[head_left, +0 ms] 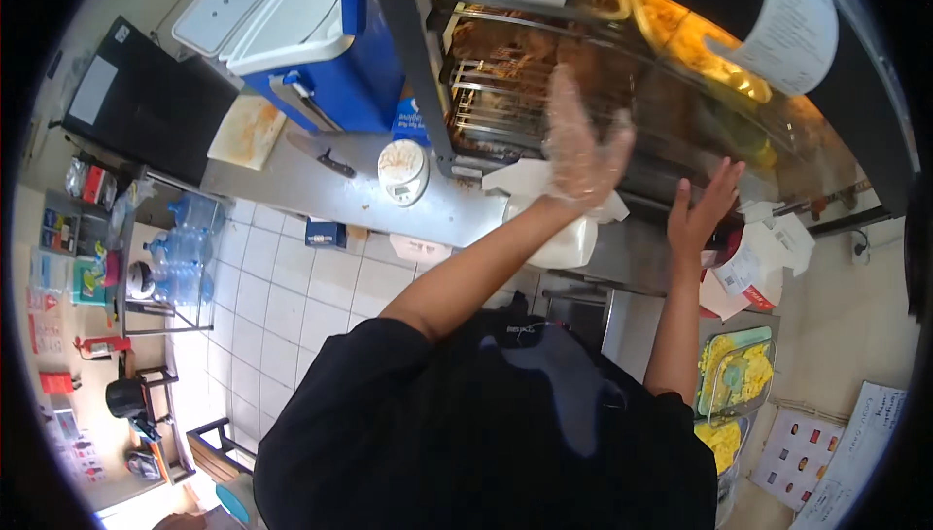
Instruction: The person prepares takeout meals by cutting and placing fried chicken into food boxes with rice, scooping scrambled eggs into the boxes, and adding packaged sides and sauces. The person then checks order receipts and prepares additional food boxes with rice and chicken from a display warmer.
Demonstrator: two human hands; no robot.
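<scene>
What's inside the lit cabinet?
Metal racks and orange-lit contents, too blurred to identify, show inside the cabinet. The gloved left hand and hanging papers hide whatever is behind them.

Cabinet (671,117) before hands (586,169), scale (402,172) on counter (321,198)

Overall exposure moderate; floor (321,282) pale under cool, fairly even light. Warm amber glow inside cabinet (408,54), strongest upper right, with hazy streaks across its front. Lower left overexposed, near white. Left hand (588,161) blurred; right hand (704,214) crisper. Shirt (408,443) very dark, folds mostly lost. Fisheye: edges bow toward rim, corners black, bluish-purple fringing at left.
</scene>
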